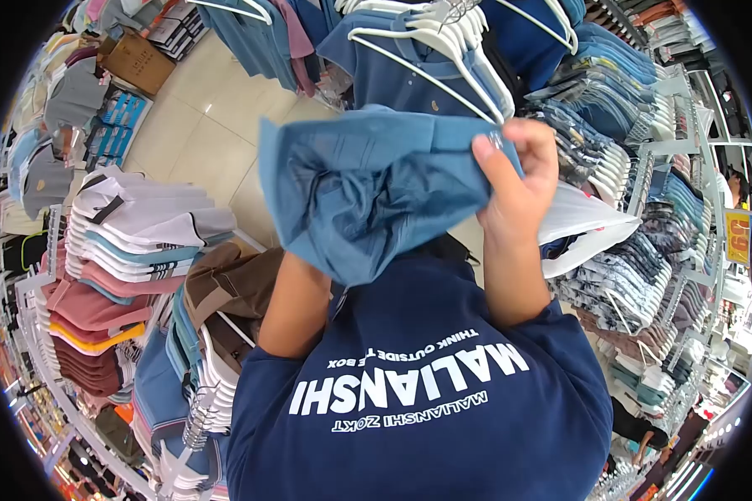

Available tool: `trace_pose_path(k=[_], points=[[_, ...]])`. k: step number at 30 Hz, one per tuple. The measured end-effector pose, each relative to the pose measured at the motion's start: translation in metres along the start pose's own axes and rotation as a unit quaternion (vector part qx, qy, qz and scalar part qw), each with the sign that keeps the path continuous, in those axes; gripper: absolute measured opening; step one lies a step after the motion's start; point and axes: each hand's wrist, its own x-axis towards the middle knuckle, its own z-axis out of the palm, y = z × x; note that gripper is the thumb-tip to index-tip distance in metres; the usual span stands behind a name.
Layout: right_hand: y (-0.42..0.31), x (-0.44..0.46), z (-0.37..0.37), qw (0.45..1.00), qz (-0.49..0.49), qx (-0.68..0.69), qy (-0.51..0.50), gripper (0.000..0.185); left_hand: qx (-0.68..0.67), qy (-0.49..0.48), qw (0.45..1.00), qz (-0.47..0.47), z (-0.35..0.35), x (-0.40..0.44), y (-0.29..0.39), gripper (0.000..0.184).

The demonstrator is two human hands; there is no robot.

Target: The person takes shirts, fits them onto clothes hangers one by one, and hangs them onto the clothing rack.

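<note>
A blue garment (376, 184) is held up in front of my chest, bunched and creased in the middle, with a smoother band along its upper edge. At its upper right corner my right hand (522, 167) is closed on the fabric, the thumb pressed on the near side. A small shiny clear piece (491, 139) shows beside the thumb tip. My left forearm (297, 301) rises behind the garment's lower left side, and the cloth hides my left hand and its fingers.
Beyond the garment, blue shirts (409, 75) hang on white hangers (451, 42). Racks of folded-over shirts (142, 217) stand at left, patterned shirts (610, 275) at right. A white plastic bag (593, 225) is right of my forearm. A cardboard box (136, 63) sits at upper left.
</note>
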Motion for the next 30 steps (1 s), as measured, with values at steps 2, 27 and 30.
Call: trace_pose_path(k=[2,27,30], points=[[0.023,0.016,-0.001,0.999,0.045,0.01,0.002,0.026,0.424,-0.09,0.897,0.089,-0.016,0.006,0.003,0.04],[0.277,0.244,0.164,0.957,0.244,0.153,-0.043,0.016,0.216,0.456,0.855,-0.12,-0.232,0.23,0.153,0.035],[0.307,0.269,0.161,0.968,0.238,0.067,-0.038,0.013,0.106,0.405,0.906,-0.067,-0.201,0.267,0.205,0.036]])
